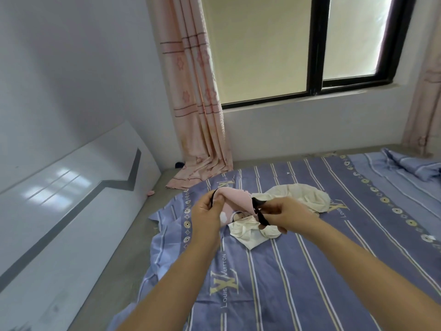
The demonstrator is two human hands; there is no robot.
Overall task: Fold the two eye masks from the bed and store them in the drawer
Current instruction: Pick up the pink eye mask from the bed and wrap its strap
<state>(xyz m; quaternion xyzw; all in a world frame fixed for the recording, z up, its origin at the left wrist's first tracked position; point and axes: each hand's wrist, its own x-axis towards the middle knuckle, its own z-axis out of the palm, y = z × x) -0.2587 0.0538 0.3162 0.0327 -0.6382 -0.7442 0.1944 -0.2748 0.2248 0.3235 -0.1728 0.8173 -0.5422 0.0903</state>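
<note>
**Pink mask held over the bed**

Left hand [210, 211] pinches one end of the pink eye mask [235, 201]; right hand [279, 216] grips its black strap [260, 213]. Both hands hide the mask's ends. White cloth [300, 194] lies on the bedsheet [286, 271] beneath; second mask indistinct.

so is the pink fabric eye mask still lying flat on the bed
No, both hands, left hand and right hand, hold the pink fabric eye mask up.

Left hand [210, 211] covers left end of pink mask [235, 201]; its printed face only partly visible, blurred. Right hand [281, 217] hides far end of black strap [260, 212]. Second mask possibly among cream cloth [303, 195], cannot tell. Dark object [180, 165] behind curtain [195, 115] hem unidentifiable. Bed [310, 271] cut off right and bottom. Drawer out of view
</note>
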